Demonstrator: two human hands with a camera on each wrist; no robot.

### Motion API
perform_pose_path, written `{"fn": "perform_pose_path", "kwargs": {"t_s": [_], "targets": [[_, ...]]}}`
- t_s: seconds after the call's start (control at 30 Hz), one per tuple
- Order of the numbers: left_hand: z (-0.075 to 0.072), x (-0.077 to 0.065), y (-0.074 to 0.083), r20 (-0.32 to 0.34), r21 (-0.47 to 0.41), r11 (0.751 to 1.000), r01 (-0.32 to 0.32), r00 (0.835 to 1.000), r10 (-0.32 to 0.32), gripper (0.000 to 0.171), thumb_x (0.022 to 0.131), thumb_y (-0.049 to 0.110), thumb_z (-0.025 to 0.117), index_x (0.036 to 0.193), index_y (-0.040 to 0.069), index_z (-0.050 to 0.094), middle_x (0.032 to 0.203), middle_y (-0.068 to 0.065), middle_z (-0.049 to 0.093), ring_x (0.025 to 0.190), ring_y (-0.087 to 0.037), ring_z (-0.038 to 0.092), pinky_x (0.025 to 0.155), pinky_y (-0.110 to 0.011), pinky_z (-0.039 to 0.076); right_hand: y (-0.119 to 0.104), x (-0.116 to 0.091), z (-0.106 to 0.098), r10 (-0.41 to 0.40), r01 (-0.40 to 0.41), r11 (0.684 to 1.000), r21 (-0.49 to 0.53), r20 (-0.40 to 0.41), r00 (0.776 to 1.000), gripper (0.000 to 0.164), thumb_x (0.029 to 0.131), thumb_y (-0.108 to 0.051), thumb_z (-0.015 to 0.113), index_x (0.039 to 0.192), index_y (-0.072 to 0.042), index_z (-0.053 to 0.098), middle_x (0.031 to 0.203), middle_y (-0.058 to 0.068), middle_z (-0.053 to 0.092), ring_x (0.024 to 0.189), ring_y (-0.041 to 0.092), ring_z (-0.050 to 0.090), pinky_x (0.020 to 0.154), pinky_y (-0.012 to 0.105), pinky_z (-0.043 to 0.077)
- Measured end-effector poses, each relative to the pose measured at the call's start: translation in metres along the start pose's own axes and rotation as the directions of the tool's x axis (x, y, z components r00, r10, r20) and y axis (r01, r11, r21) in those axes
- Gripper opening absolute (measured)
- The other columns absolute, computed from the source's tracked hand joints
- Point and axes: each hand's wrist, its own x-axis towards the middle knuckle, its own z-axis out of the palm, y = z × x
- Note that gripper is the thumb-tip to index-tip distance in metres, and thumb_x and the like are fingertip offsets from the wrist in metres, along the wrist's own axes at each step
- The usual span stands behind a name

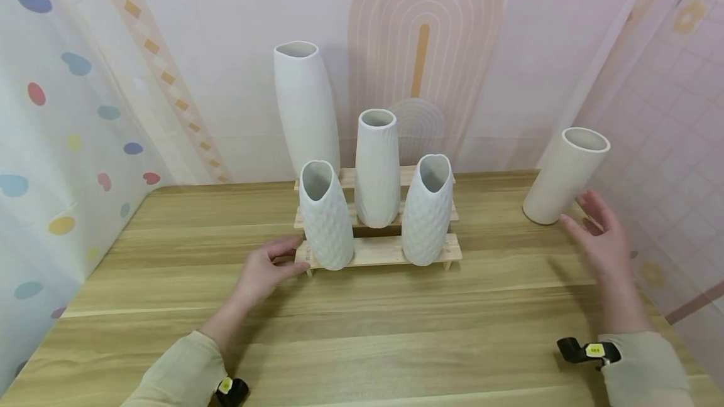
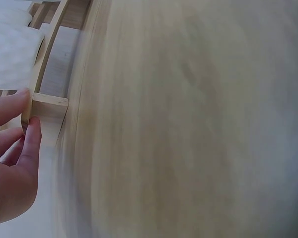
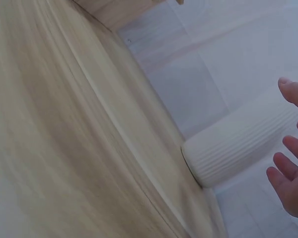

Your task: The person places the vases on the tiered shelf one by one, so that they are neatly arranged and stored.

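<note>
A tiered wooden stand point(image 1: 378, 251) holds several white vases. My left hand point(image 1: 266, 272) pinches the left end of its lowest board; in the left wrist view the thumb lies on one face and the fingers point(image 2: 32, 144) on the other. Two dimpled vases point(image 1: 327, 225) point(image 1: 428, 222) stand on that board, a slim vase point(image 1: 378, 174) on the middle tier and a tall vase point(image 1: 305, 105) at the top left. A ribbed cylindrical vase point(image 1: 560, 181) stands on the table to the right. Beside it hovers my right hand point(image 1: 602, 240), fingers spread and holding nothing; contact is unclear in the head view.
The wood-grain table point(image 1: 367, 338) runs back to a patterned cloth point(image 1: 237, 49). More cloth hangs at the left point(image 1: 68, 143) and right sides. A black wrist camera point(image 1: 588, 350) sits on the right sleeve, another point(image 1: 232, 390) on the left.
</note>
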Motion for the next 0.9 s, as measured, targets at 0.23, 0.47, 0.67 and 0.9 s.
{"fn": "perform_pose_path", "kwargs": {"t_s": [0.23,0.47,0.67,0.9], "targets": [[-0.001,0.001,-0.002,0.014,0.021,1.000,0.023,1.000,-0.023,0.052,0.081,0.006,0.083,0.128,-0.005,0.064,0.133,-0.022,0.057,0.111,-0.035,0.060,0.085,-0.021,0.054,0.001,0.020,-0.007,0.035,-0.034,0.999,-0.028,0.039,0.999,0.088,0.094,-0.028,0.068,0.160,-0.011,0.013,0.163,0.013,0.018,0.147,0.029,0.021,0.119,0.044,0.021],[-0.002,0.001,-0.002,0.018,0.034,0.999,0.021,1.000,-0.021,0.052,0.081,0.008,0.083,0.128,-0.002,0.065,0.132,-0.021,0.058,0.107,-0.032,0.062,0.085,-0.025,0.055,-0.007,0.042,-0.010,0.037,-0.033,0.998,-0.046,0.089,0.995,0.096,0.094,-0.032,0.067,0.160,-0.015,0.000,0.164,0.015,0.009,0.148,0.035,0.015,0.119,0.049,0.018],[-0.002,0.001,-0.001,0.019,0.013,1.000,0.012,1.000,-0.012,0.052,0.079,0.008,0.084,0.127,-0.001,0.066,0.131,-0.019,0.059,0.102,-0.029,0.065,0.084,-0.026,0.055,-0.013,0.058,-0.010,0.028,-0.026,0.999,-0.018,0.111,0.993,0.097,0.092,-0.031,0.070,0.160,-0.029,0.001,0.164,0.018,0.010,0.147,0.036,0.016,0.119,0.051,0.016],[-0.002,0.001,-0.002,0.017,0.017,1.000,-0.002,1.000,0.002,0.053,0.079,0.008,0.084,0.127,-0.001,0.066,0.130,-0.019,0.060,0.100,-0.026,0.065,0.083,-0.026,0.056,-0.020,0.069,-0.003,0.021,-0.025,0.998,0.049,0.073,0.997,0.085,0.090,-0.027,0.074,0.155,-0.043,0.022,0.151,0.007,0.035,0.138,0.026,0.033,0.114,0.042,0.030]]}}
